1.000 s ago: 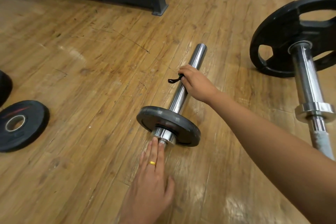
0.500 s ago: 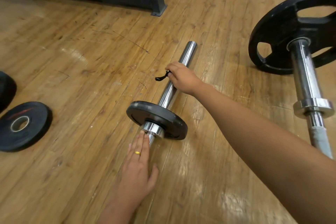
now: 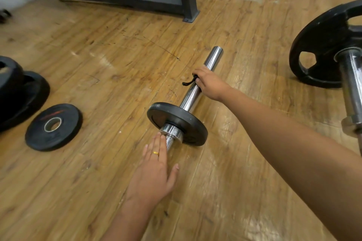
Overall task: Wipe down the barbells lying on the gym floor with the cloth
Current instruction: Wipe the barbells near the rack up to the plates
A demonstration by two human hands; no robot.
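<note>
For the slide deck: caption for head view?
Right hand grips chrome barbell sleeve beyond small plate; left hand flat beside collar.

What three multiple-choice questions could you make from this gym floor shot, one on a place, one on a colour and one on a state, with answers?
1. Where does the right hand sit?
A. on the bar's sleeve beyond the plate
B. on the loose plate
C. on the rack

2. What colour is the ring on the left hand?
A. silver
B. gold
C. black

3. How is the left hand?
A. fist closed round the bar
B. lifted off the floor
C. flat, fingers straight, tips at the collar

Answers: 1 A, its grip wraps the chrome sleeve past the plate. 2 B, the band shines yellow. 3 C, the palm lies open with fingertips touching the collar.
</note>
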